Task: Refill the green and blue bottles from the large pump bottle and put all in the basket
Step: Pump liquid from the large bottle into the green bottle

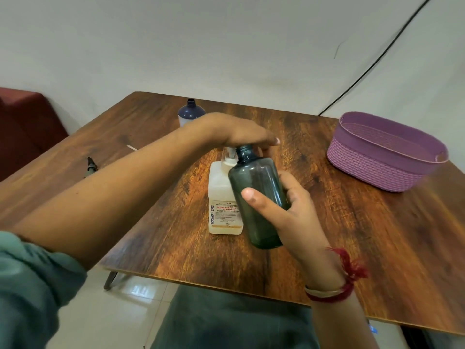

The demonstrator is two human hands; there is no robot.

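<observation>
Green bottle [256,197]: gripped by right hand [297,217] at pump bottle [222,197]; left hand [239,133] flat, pressing pump. Blue bottle [191,113], far table edge, unfilled; basket [385,152] empty.

Soft even light, wide-angle edge warping

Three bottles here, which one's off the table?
The dark green translucent bottle, held tilted in the right hand. The blue bottle and white pump bottle stand on the wooden table.

pump bottle [222,197] mid-table [352,235], basket [382,157] right, capless bottle [190,113] behind
</observation>
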